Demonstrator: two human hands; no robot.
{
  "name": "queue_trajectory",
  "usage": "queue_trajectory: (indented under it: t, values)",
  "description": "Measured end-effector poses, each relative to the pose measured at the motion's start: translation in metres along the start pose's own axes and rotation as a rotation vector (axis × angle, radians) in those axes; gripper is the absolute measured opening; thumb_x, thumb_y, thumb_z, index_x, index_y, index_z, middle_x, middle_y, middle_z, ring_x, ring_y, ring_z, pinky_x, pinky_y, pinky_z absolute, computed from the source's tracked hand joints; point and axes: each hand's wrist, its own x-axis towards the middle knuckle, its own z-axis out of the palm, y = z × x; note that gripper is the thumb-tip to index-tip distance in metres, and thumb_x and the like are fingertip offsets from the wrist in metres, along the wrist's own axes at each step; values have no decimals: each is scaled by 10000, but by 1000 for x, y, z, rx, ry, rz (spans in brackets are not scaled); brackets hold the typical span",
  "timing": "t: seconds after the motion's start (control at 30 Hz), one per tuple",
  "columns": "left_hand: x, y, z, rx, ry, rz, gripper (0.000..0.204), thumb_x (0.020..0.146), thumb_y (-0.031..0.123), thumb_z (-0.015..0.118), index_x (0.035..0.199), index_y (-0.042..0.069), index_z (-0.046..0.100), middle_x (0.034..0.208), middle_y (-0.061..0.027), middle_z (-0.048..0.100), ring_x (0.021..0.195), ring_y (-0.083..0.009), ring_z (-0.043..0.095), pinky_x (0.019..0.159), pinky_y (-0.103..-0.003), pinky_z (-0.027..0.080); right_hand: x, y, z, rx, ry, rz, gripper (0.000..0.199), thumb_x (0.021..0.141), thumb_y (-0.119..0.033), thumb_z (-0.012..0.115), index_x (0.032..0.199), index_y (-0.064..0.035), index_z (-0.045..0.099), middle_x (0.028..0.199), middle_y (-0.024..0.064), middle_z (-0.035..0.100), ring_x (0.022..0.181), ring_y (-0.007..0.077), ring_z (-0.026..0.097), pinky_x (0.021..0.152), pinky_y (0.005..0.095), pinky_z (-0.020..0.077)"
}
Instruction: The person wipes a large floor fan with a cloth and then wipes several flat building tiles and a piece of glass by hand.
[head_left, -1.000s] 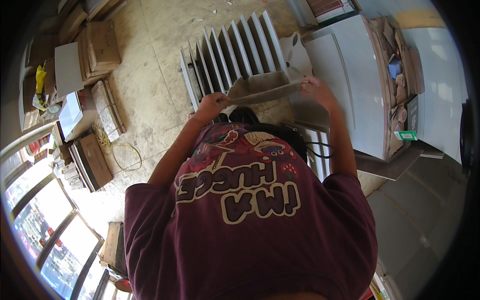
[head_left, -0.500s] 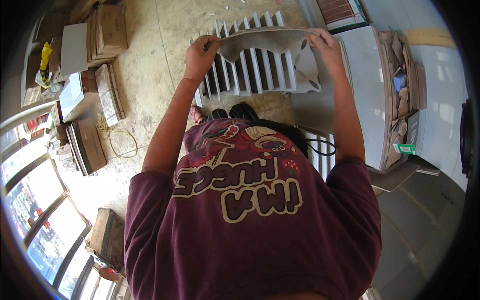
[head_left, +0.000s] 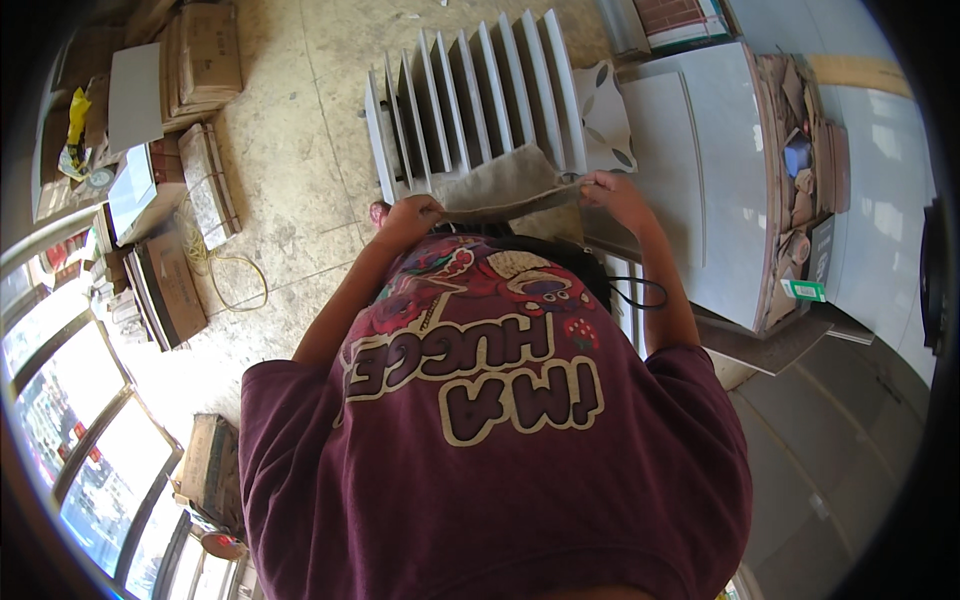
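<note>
A grey-beige cloth (head_left: 505, 185) is stretched between both hands in front of my chest. My left hand (head_left: 408, 215) grips its left edge and my right hand (head_left: 610, 190) grips its right edge. Just beyond the cloth, a white slatted rack (head_left: 470, 95) with several upright dividers stands on the floor. A patterned white piece (head_left: 605, 115) leans at the rack's right end. My maroon printed shirt (head_left: 480, 420) fills the lower middle of the view and hides my legs.
A white cabinet (head_left: 705, 180) stands to the right, with a box of cardboard scraps (head_left: 795, 150) behind it. Cardboard boxes (head_left: 205, 55) and flat packages (head_left: 165, 280) lie on the tiled floor at left, with a loose cord (head_left: 225, 265). Windows run along the lower left.
Both hands have brought the cloth down from up over the rack to just in front of my chest. The view has tilted, so the rack now sits higher in it.
</note>
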Motion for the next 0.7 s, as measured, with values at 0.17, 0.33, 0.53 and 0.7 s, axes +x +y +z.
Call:
queue_trajectory:
  t: [0.17, 0.33, 0.53, 0.7]
  values:
    - [1, 22, -31, -77, 93, 72, 138, 795, 127, 614, 889, 27, 632, 753, -47, 621, 694, -109, 569, 642, -260, 462, 7, -29, -3, 53, 41, -69, 220, 858, -144, 553, 1019, 2, 588, 855, 33, 608, 789, 92, 580, 700, 233, 468]
    - [38, 45, -81, -106, 295, 179, 133, 786, 102, 612, 886, 19, 635, 755, -67, 631, 686, -124, 572, 640, -252, 460, 42, -75, -13, 126, 147, -262, 233, 870, -141, 551, 1047, 7, 585, 870, 39, 612, 805, 99, 588, 716, 228, 468]
    - [65, 78, -135, 11, 614, 307, 124, 791, 98, 600, 888, 37, 647, 849, -94, 649, 765, -178, 622, 702, -271, 481, 70, -143, -9, -12, 307, -429, 262, 895, -175, 531, 1090, -3, 566, 948, 34, 618, 888, 116, 604, 780, 245, 469]
    - [79, 55, -136, 49, 763, 253, 117, 783, 101, 607, 872, 45, 658, 853, -104, 650, 773, -209, 629, 707, -289, 483, 114, -142, 4, -90, 385, -470, 256, 860, -177, 558, 1071, -38, 601, 808, 11, 593, 770, 92, 545, 678, 237, 439]
